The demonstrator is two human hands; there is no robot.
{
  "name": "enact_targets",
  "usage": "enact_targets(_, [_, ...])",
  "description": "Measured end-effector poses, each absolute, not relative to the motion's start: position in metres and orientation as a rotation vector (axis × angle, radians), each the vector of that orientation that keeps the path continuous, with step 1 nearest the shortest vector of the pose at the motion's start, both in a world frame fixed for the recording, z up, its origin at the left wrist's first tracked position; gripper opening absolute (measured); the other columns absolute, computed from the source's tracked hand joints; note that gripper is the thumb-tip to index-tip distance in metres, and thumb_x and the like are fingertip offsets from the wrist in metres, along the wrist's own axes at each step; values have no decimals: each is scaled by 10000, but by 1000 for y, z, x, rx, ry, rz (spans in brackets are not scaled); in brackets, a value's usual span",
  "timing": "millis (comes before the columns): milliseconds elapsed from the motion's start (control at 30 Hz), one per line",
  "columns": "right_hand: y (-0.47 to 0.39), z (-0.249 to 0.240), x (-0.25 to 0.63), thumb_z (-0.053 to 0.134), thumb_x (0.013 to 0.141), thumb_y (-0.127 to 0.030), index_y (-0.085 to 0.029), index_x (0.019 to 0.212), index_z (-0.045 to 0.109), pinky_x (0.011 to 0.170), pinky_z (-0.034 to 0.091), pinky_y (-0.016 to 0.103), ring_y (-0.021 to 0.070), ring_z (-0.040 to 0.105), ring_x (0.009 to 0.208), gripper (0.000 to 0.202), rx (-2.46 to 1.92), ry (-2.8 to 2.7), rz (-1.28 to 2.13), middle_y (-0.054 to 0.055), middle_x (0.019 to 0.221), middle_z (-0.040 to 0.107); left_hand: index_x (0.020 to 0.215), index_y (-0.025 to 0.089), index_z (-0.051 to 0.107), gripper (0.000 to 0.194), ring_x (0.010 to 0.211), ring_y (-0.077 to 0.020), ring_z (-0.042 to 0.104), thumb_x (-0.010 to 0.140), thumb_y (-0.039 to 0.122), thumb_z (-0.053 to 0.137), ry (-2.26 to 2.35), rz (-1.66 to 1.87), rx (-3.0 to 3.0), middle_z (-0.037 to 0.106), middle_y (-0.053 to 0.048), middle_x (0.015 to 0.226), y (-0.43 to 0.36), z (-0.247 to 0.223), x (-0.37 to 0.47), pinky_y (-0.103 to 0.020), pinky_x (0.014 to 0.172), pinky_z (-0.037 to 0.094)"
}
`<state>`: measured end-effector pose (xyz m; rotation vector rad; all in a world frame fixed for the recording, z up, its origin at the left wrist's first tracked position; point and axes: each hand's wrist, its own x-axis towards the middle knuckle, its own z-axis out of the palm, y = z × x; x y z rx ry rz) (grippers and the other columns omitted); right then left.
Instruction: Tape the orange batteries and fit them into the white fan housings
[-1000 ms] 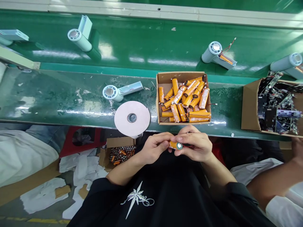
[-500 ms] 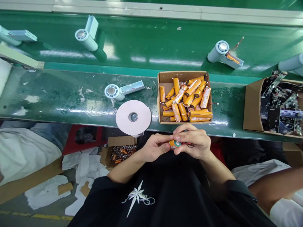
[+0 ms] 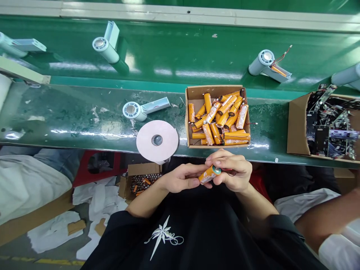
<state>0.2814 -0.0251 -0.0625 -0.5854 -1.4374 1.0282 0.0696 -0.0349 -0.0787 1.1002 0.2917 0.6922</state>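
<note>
Orange wrapped cylindrical battery [image 3: 208,175] sits pinched between my part-closed left hand [image 3: 180,178] and right hand [image 3: 236,170], nearside of the glossy green desk [image 3: 67,108], apparently for steadiness.

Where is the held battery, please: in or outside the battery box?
Outside: left hand and right hand hold the battery before the battery box.

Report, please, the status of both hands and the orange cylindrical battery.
Left hand, right hand holding orange cylindrical battery. Green-ringed end showing, whitish patch on side. Brown cardboard box of batteries beyond hands, not blocking.
</note>
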Motion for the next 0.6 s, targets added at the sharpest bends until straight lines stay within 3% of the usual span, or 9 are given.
enact_targets(133, [-26, -63, 279, 865, 893, -322, -302, 1346, 757, 773, 667, 376, 246, 805, 919, 465, -576, -1452, 1016, 79, 1006, 841, 1424, 176, 677, 634, 925, -241, 777, 923, 554, 770, 438, 780, 1019, 772, -170, 1189, -41, -82, 74, -329, 830, 628])
enact_targets(200, [-25, -63, 279, 885, 873, -295, -290, 1346, 758, 787, 660, 385, 255, 807, 934, 490, -570, -1504, 978, 81, 986, 840, 1274, 148, 752, 570, 771, -174, 740, 904, 579, 787, 579, 857, 1106, 794, -117, 995, -42, -78, 80, -243, 710, 583])
enact_targets(300, [-23, -62, 280, 892, 863, -318, -294, 1351, 754, 771, 659, 395, 263, 808, 932, 508, -573, -1538, 962, 83, 985, 839, 1110, 108, 770, 438, 625, -131, 678, 1012, 521, 667, 557, 818, 1188, 739, -69, 735, -40, -71, 82, -204, 613, 528])
enact_targets(367, [-22, -61, 282, 885, 869, -345, -301, 1353, 750, 758, 659, 398, 259, 807, 919, 505, -584, -1534, 972, 87, 1005, 840, 1160, 101, 746, 423, 690, -159, 712, 1056, 483, 596, 443, 736, 1160, 758, -107, 801, -39, -68, 80, -244, 677, 573])
enact_targets(467, [-22, -61, 283, 883, 869, -357, -308, 1355, 748, 751, 662, 390, 247, 801, 908, 507, -593, -1532, 989, 85, 1007, 841, 1348, 128, 666, 516, 845, -204, 738, 1013, 520, 654, 363, 704, 1111, 770, -161, 1023, -40, -70, 77, -315, 788, 611])
enact_targets(600, [-23, -62, 280, 903, 848, -328, -297, 1343, 754, 736, 666, 382, 239, 791, 867, 518, -565, -1553, 970, 75, 938, 840, 1265, 132, 698, 577, 637, -130, 622, 1047, 636, 523, 494, 799, 1227, 690, -60, 758, -42, -75, 82, -231, 621, 514])
